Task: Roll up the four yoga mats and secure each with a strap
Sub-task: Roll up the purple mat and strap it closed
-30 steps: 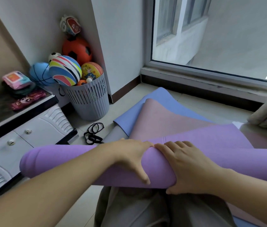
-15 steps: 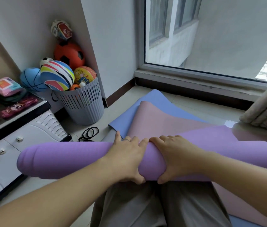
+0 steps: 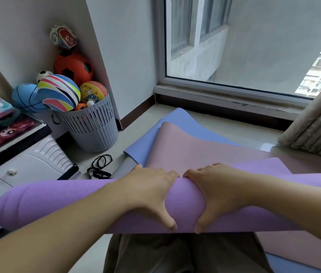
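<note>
Both my grips, left hand (image 3: 149, 194) and right hand (image 3: 220, 194), clasped the purple mat roll (image 3: 57, 203); releasing either to reach the straps (image 3: 99, 175) at far left risked unwinding.

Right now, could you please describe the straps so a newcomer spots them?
Find the grey slatted plastic basket of balls in the corner. On the floor before it lie thin black straps, the only looped cords, left of the flat blue mat.
</note>
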